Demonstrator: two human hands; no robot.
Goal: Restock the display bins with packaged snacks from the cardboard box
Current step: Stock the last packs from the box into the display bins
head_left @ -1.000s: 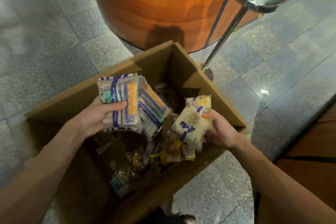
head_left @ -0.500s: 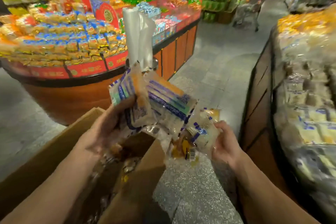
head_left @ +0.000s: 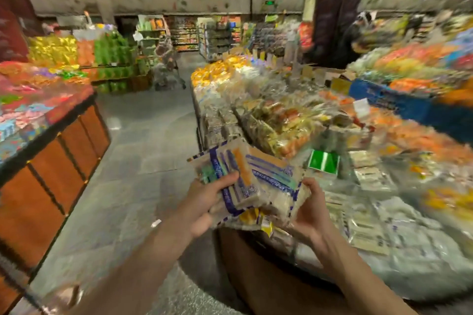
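My left hand [head_left: 204,202] grips a stack of clear snack packets [head_left: 245,176] with blue, white and orange print, thumb across the top. My right hand [head_left: 311,215] holds more pale snack packets [head_left: 286,202] from the right side, with a small yellow wrapper [head_left: 266,226] hanging below. Both hands meet in front of me at the near corner of the display bins [head_left: 384,233], which are piled with wrapped snacks. The cardboard box is out of view. The whole picture is blurred by motion.
A wooden-sided round display [head_left: 51,161] full of bright sweets stands to the left across a grey tiled aisle [head_left: 143,156]. A green and white sign [head_left: 323,161] stands in the bins. A shopping trolley [head_left: 167,69] and shelves sit at the far end.
My view has swung up and to the right, from the open box on the floor to the bins. Both hands carried their packets up out of the box and came closer together.
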